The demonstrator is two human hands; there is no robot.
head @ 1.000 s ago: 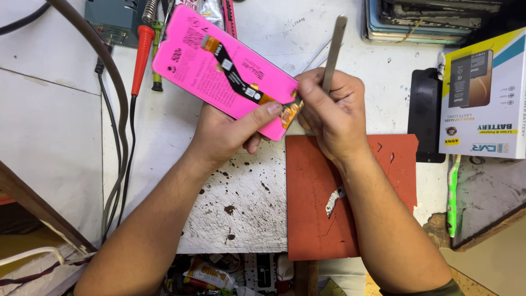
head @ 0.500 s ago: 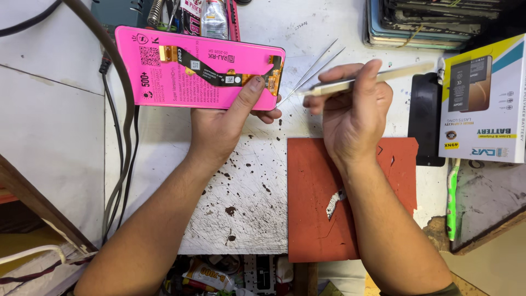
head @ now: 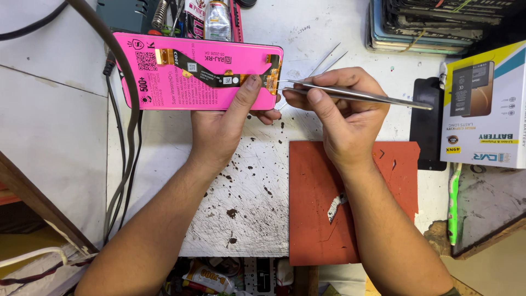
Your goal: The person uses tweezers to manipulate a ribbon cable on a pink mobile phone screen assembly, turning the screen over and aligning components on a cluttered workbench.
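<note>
nearby, red mat [head: 312, 214], battery box [head: 485, 107]

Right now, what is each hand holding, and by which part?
The left hand grips the pink phone display panel at its lower right edge, thumb on its back. The right hand pinches metal tweezers near the tip end.

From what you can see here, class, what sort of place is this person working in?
Most likely a phone repair bench. The left hand holds a pink-backed phone display panel with its flex cable exposed, the right hand works on it with metal tweezers, and a boxed phone battery sits nearby.
</note>
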